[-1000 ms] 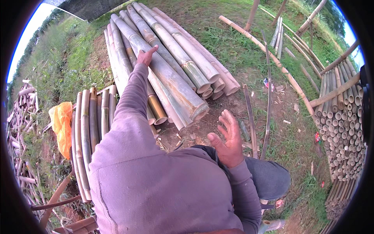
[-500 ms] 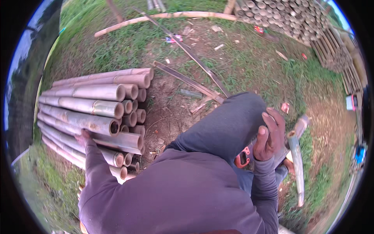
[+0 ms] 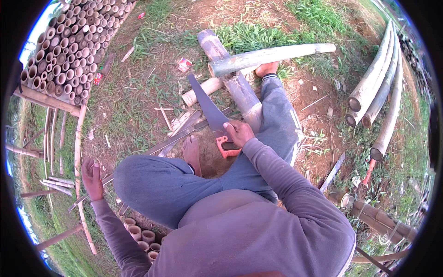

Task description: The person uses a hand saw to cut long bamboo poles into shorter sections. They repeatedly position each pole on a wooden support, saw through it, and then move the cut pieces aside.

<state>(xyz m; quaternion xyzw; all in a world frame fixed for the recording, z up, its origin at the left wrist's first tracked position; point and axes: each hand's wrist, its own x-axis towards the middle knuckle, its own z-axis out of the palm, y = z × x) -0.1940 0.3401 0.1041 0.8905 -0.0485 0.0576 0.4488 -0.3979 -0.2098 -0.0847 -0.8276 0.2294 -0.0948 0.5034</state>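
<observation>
My right hand (image 3: 240,134) grips a hand saw at the heel of its blade, just above the orange handle (image 3: 226,148). The dark saw blade (image 3: 208,104) slants away to the far left over the ground, its tip near a thick bamboo log. My left hand (image 3: 93,179) is raised at the left beside my bent knee, holding nothing, its fingers stretched out. A green bamboo pole (image 3: 272,59) lies across the thick bamboo log (image 3: 237,87), and my foot (image 3: 266,69) is next to the pole. A shorter cut bamboo piece (image 3: 203,91) rests beside the log.
Several long bamboo poles (image 3: 379,87) lie at the right. A large stack of bamboo (image 3: 60,57) fills the far left, and more cut bamboo ends (image 3: 147,235) show at lower left. An orange-handled tool (image 3: 368,172) and a bamboo rail (image 3: 383,221) are at lower right.
The view has swung to the right. My left hand has come off the bamboo pile and is raised. My right hand, empty before, has come down and taken hold of the hand saw.
</observation>
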